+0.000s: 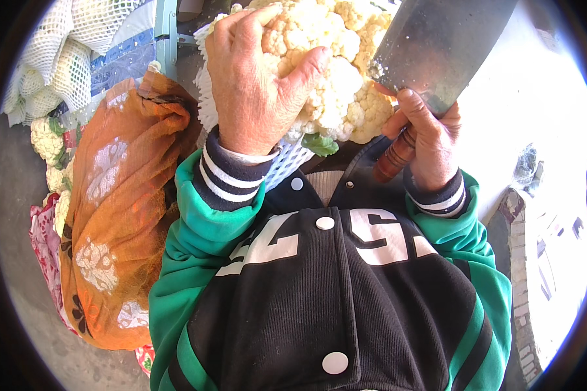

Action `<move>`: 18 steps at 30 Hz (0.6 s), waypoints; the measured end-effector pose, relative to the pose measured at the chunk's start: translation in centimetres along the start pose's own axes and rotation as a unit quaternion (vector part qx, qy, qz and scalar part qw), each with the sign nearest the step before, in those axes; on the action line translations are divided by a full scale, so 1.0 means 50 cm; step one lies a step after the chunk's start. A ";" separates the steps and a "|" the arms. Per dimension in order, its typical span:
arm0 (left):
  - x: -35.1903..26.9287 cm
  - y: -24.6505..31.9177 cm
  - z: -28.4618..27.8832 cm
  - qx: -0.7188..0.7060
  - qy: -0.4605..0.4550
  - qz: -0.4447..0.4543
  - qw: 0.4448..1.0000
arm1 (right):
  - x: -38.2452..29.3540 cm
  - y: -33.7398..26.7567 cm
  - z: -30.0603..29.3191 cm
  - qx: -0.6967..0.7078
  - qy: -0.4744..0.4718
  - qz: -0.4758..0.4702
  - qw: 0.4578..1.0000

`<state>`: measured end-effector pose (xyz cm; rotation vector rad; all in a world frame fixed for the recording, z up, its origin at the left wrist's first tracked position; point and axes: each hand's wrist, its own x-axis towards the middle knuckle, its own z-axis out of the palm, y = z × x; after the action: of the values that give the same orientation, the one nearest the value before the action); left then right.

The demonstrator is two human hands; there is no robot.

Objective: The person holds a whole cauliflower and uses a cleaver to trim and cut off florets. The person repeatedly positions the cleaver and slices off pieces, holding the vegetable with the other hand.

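A large cream-coloured cauliflower head (pixel 342 93) lies at the top centre, over white foam netting (pixel 206 93). My left hand (pixel 259 83) is spread over its left side, fingers curled on the florets and thumb across the front. In my right hand (pixel 425 137) is a cleaver with a wide steel blade (pixel 445 49) and a brown wooden handle (pixel 395 156). The blade slants up to the right, its lower left edge close to the florets, with pale crumbs stuck on it. A small green leaf (pixel 320 144) hangs below the cauliflower.
White foam nets (pixel 61 54) are piled at the upper left beside a blue-green metal frame (pixel 166 39). More cauliflowers (pixel 46 139) sit behind an orange patterned cloth (pixel 122 210). A red and white cloth (pixel 46 244) lies at the far left. Along the right runs a tiled edge (pixel 521 283).
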<state>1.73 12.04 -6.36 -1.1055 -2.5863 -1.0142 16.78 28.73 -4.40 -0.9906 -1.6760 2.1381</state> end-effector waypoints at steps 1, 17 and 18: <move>0.000 0.000 0.000 0.002 0.000 0.002 1.000 | -0.001 -0.003 0.002 -0.001 0.004 0.003 1.000; -0.002 0.021 0.003 -0.004 0.014 0.014 1.000 | -0.030 0.002 0.019 0.037 0.023 -0.009 0.999; -0.003 0.022 0.004 -0.004 0.015 0.013 1.000 | -0.031 0.004 0.019 0.035 0.026 -0.011 0.999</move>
<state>2.59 12.63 -5.97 -1.1129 -2.5399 -1.0293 17.36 27.04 -3.92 -0.9944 -1.5696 2.1223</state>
